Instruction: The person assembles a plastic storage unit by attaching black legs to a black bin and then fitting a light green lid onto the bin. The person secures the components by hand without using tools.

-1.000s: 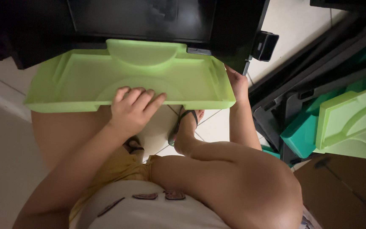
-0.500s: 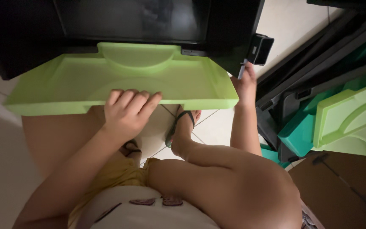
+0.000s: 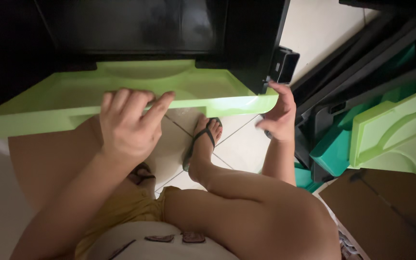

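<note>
From the head camera, looking straight down: the green drawer (image 3: 203,94) sat half inside the black frame (image 3: 169,29), its front edge jutting out over the person's knees. The left hand (image 3: 128,123) was clamped on that front lip, fingers (image 3: 121,98) curled over the top of it, thumb side pressing in. The right hand (image 3: 279,113) was at the drawer's right corner, fingers spread and loose, fingertips touching the frame's edge just beside the small black bracket (image 3: 283,65); it gripped nothing that I could see. The two hands were well apart, one near the middle of the lip, one at the end.

Under the drawer a foot in a dark sandal (image 3: 203,142) rested on the tiled floor (image 3: 241,144). Off to the right, more parts were stacked: black panels (image 3: 362,62), a teal piece (image 3: 331,151) and another green drawer (image 3: 400,135) leaning against them. A brown cardboard sheet (image 3: 386,212) lay in the lower right corner.
</note>
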